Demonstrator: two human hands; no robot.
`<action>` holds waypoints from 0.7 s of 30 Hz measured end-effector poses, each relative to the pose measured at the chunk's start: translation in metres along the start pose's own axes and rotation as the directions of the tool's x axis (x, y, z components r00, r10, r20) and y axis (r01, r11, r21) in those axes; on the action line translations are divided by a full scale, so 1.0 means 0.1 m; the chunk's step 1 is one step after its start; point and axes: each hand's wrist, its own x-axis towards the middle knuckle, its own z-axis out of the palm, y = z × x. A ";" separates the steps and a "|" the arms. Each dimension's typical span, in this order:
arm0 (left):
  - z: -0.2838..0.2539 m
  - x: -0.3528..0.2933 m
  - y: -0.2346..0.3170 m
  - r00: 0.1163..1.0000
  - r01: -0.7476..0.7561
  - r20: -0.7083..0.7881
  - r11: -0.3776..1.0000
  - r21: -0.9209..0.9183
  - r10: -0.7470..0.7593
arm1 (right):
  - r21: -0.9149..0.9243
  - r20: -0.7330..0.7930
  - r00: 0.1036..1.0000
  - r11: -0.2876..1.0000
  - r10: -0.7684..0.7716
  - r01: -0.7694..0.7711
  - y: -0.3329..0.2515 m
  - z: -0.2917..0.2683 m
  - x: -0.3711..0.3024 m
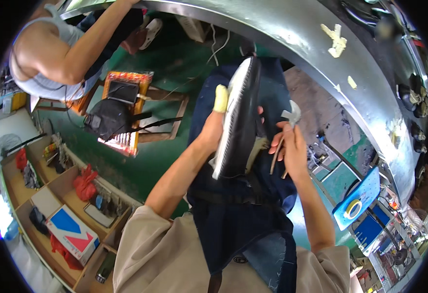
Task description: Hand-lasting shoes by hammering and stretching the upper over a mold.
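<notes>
At your far left stands a wooden case [63,187], divided in compartments. In one of them lies a white box [72,234] with blue and red shapes on it, and in another one sits a red plastic bag [85,184]. Above the case, at upper left, there is another person [77,56] in a grey sleeveless top, whose bent arm reaches toward the edge of the metal tabletop [292,24]. More to the right, a black bag [109,119] lies by a wooden stool [176,115], its straps spread over this stool, above the green floor [150,56].

In the middle, your left hand [213,129] holds the shoe [243,122], which is in front of your dark blue apron [233,215]. Your left fingers are clamped on it: the thumb, with a yellow cover [221,99], is at the side of the white sole, and some fingertips show beyond the black upper. The shoe is held lengthwise, with its top end leaning slightly to the right.

Just beside it on the right, your right hand [293,146] has its fingers closed around a hand tool [292,115] with a metal head and brown handles. The head points up; if its jaws are apart or together, I cannot tell. Further right, the tabletop curves down and carries cream-coloured scraps [338,43], and below its edge you have a blue board [365,193] with a yellow-and-white ring [353,209] on it
</notes>
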 end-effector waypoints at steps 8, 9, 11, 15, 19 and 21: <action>-0.56 -0.06 -0.23 0.946 0.094 -0.321 0.980 0.176 -0.033 | -0.210 -0.018 0.991 0.970 -0.131 0.124 -0.30 -0.19 0.09; -0.28 -0.11 -0.14 0.915 0.164 -0.398 0.965 0.207 -0.070 | -0.336 -0.083 0.969 0.922 -0.231 0.191 -0.43 -0.38 0.07; -0.17 -0.08 -0.06 0.858 0.132 -0.505 0.908 0.397 0.095 | -0.605 -0.148 0.921 0.770 -0.359 0.203 -0.82 -0.67 0.22; 0.05 -0.07 0.14 0.849 0.232 -0.527 0.878 0.420 0.028 | -0.979 -0.011 0.695 0.148 -0.719 0.138 -1.15 -1.21 0.60; 0.08 -0.02 0.11 0.849 0.229 -0.524 0.848 0.478 0.066 | -0.935 0.273 0.538 -0.088 -0.797 0.344 -1.10 -1.21 0.44; 0.31 -0.13 0.15 0.889 0.166 -0.427 0.753 0.636 0.165 | -0.645 0.179 0.898 0.641 -0.403 0.416 -0.91 -0.79 0.04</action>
